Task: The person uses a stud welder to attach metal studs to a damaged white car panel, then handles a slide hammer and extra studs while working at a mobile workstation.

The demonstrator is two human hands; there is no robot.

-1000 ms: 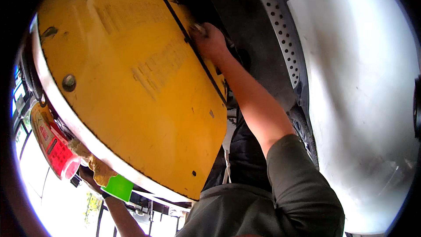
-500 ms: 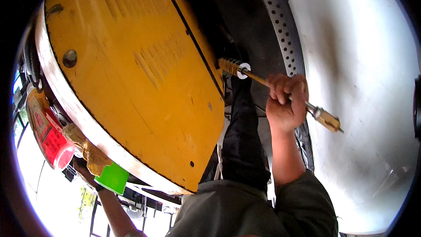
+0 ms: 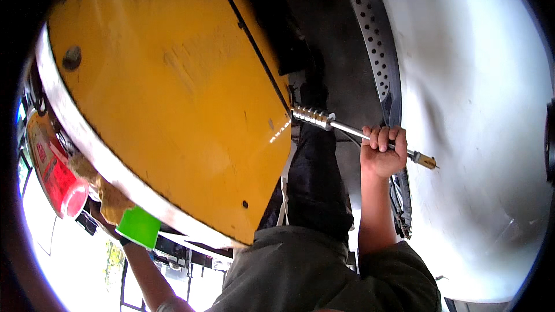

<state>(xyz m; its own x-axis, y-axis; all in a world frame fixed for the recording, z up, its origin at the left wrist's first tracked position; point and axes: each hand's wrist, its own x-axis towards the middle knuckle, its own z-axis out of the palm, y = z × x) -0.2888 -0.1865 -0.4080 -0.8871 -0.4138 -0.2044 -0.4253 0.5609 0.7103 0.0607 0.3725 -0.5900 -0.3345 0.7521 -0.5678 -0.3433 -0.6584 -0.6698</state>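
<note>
My right hand [image 3: 383, 153] grips a long metal rod tool [image 3: 347, 127], with a brass-coloured fitting at its right end and a ridged metal cylinder [image 3: 312, 117] at its left end, beside the edge of a large yellow panel [image 3: 156, 98]. My left hand [image 3: 106, 219] is in shadow at the lower left, beside a green plastic piece [image 3: 137, 227], a tan crumpled cloth or sponge [image 3: 110, 196] and a red-and-yellow container [image 3: 52, 162]. Its fingers are mostly hidden, so I cannot tell what they hold.
A curved white panel [image 3: 468, 133] fills the right side, beside a perforated metal strip [image 3: 373, 40]. A dark recess [image 3: 266, 17] lies beyond the yellow panel, whose white rim [image 3: 87, 144] curves down the left. My dark-clothed leg [image 3: 312, 185] is below.
My right hand has moved down and right from the dark recess, carrying the rod tool into full view, now lower and beside the yellow panel's edge. My left hand stays at the lower left.
</note>
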